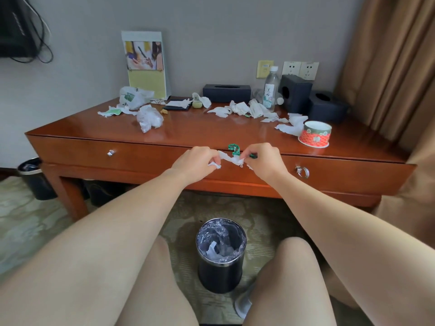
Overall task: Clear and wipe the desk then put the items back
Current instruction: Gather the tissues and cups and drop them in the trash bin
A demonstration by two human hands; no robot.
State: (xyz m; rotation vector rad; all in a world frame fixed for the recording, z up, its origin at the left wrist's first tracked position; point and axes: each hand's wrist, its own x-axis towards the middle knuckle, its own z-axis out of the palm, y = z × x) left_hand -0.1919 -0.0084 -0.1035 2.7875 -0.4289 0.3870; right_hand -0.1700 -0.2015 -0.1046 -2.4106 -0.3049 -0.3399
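In front of the wooden desk (188,130), my left hand (194,162) and my right hand (263,161) both pinch a crumpled white tissue (227,158) stretched between them, with green wrapper scraps (234,148) in my right fingers. They hover at the desk's front edge, above a black lined trash bin (221,252) on the floor between my knees. Crumpled tissues (244,109) and plastic bags (149,118) litter the desktop. A water bottle (270,89) and a red paper cup (315,134) stand at the right.
Three dark tissue boxes (226,92) sit along the wall and at the back right. A standing card (144,64) leans at the back. A second bin (35,177) stands left of the desk. A curtain (388,67) hangs at the right.
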